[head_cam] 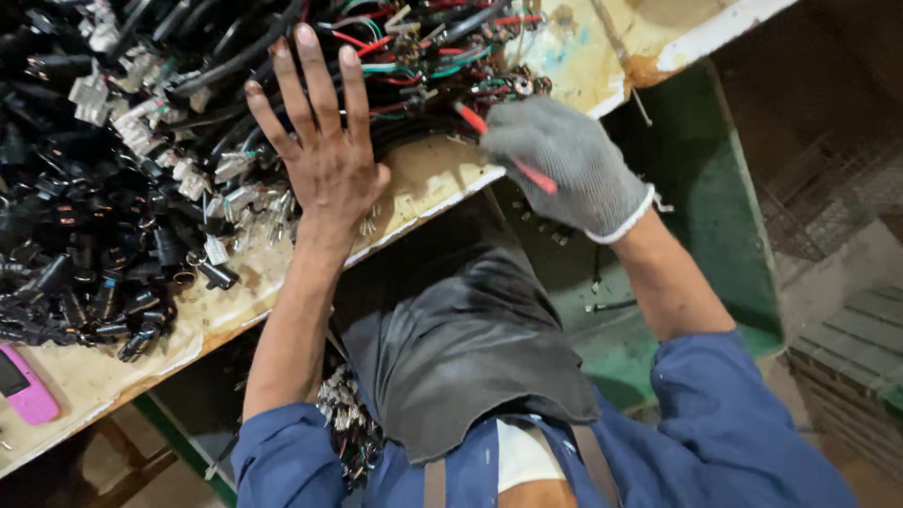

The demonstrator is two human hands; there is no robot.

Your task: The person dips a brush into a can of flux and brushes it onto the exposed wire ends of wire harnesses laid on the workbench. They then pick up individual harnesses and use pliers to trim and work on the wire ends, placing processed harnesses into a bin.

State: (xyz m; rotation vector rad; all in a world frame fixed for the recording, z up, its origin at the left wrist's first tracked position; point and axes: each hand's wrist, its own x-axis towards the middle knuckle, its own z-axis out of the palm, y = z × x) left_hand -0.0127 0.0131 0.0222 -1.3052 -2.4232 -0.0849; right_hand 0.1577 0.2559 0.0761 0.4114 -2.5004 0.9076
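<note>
Cables (122, 141): black, with white and clear connectors. Wire bundle (442, 47): red, green, white and black strands. Tool handle (531, 174): red. Glove (569, 165) on right hand: grey knit, white cuff. Surface (423, 183): worn cream, brown-stained, a teal smear at the far end. Small device (26, 384): pink. Sleeves (743, 433): blue. Apron (470, 348): dark grey. Frame (715, 179): green.

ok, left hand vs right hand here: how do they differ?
The left hand is bare; the right hand wears a grey knit glove. The left hand lies flat with fingers spread on the pile of black cables; the right hand is closed in a grip on a red-handled tool. Both reach over the edge of the worn workbench.
</note>
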